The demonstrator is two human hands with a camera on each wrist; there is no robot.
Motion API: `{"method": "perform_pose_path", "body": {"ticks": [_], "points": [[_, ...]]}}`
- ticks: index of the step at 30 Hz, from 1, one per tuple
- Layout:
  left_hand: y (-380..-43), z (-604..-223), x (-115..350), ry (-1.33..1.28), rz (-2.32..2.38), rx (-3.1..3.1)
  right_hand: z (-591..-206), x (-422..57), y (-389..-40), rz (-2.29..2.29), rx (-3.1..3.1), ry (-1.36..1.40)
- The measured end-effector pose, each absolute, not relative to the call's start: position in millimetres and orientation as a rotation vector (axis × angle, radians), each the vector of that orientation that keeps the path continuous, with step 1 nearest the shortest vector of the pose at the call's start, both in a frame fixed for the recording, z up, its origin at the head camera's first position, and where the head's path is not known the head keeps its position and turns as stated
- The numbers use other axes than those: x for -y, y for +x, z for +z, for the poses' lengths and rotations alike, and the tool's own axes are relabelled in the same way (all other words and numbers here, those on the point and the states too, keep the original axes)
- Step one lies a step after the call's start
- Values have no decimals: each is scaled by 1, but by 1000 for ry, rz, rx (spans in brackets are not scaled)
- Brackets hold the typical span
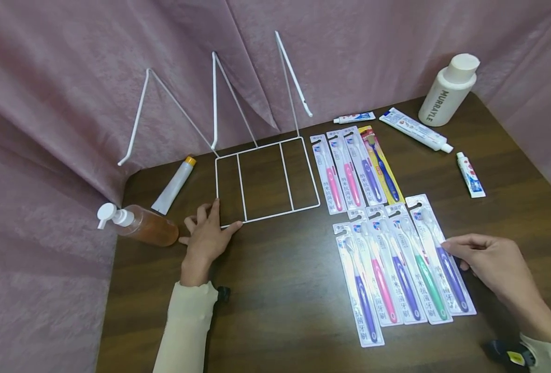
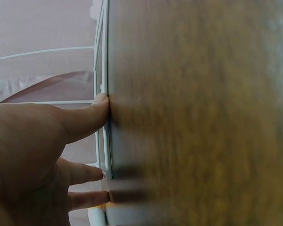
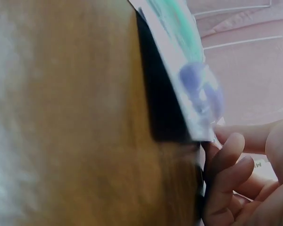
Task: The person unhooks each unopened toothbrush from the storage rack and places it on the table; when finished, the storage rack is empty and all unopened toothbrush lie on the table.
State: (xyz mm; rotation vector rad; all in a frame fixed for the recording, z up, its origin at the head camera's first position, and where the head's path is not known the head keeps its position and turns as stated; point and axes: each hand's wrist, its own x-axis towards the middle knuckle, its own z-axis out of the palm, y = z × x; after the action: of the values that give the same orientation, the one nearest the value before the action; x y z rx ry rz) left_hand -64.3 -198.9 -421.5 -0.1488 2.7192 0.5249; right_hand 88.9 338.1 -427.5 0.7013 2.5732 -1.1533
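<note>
My left hand [image 1: 206,235] touches the near left corner of a white wire rack [image 1: 268,213], its thumb on the front wire and its index finger on the side wire. The thumb [image 2: 87,120] is fairly straight. My right hand [image 1: 494,259] pinches the right edge of a packaged purple toothbrush [image 1: 450,274], the rightmost of the near row. In the right wrist view that pack [image 3: 195,110] is tilted, with a dark shadow under its edge. Beside it lie packs with a green toothbrush [image 1: 429,285], a pink one [image 1: 383,290] and purple ones.
Behind is another row of toothbrush packs [image 1: 336,176]. Toothpaste tubes [image 1: 415,129] and a white bottle [image 1: 448,93] stand or lie at the back right. Left of the rack are a grey tube [image 1: 174,186] and an amber pump bottle [image 1: 146,226]. A pink curtain [image 1: 350,52] hangs behind.
</note>
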Motion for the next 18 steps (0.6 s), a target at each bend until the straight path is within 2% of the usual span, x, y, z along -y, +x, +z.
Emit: {"method": "perform_pose_path", "body": {"ticks": [18], "points": [[-63, -422, 202, -148, 530, -2718, -431, -334, 88, -1040, -2657, 723]]}}
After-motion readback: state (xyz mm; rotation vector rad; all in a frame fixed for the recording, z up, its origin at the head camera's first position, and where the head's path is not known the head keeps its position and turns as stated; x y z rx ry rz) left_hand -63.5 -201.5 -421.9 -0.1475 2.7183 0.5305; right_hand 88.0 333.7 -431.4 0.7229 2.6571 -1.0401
